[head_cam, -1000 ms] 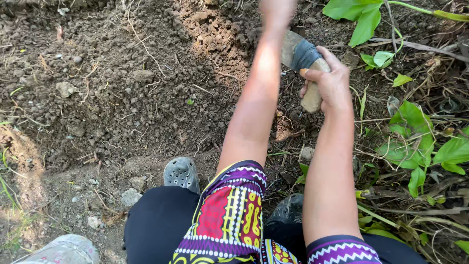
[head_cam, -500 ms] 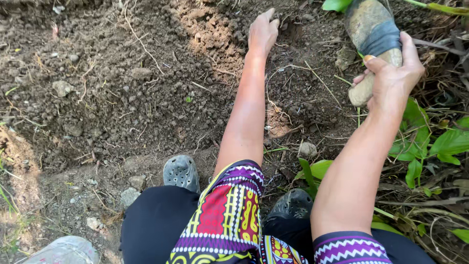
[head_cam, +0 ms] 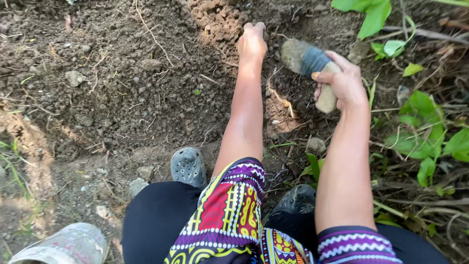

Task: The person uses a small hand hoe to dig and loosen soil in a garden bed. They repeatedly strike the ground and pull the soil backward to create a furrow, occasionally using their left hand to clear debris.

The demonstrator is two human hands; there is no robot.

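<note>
Left hand (head_cam: 252,43) reaches forward, fingers curled down into the loose soil (head_cam: 122,83) beside a pale crumbly mound (head_cam: 220,22); fingertips buried, so I cannot tell whether they grip anything. Right hand (head_cam: 344,84) closed around the wooden handle of a digging tool (head_cam: 312,68), held just above the ground, tilted, its dirt-caked end pointing up-left toward the left hand, near but not touching. A dark band wraps the tool's middle; the blade shape is hard to make out under the dirt, possibly a short hoe head.

Open bare soil spreads left of the hands. To the right, green leafy plants (head_cam: 430,132) and dry stems crowd the edge. Two grey clogs (head_cam: 188,166) stand below the arms, the right one partly hidden. A pale bucket (head_cam: 63,244) is cut off at lower left.
</note>
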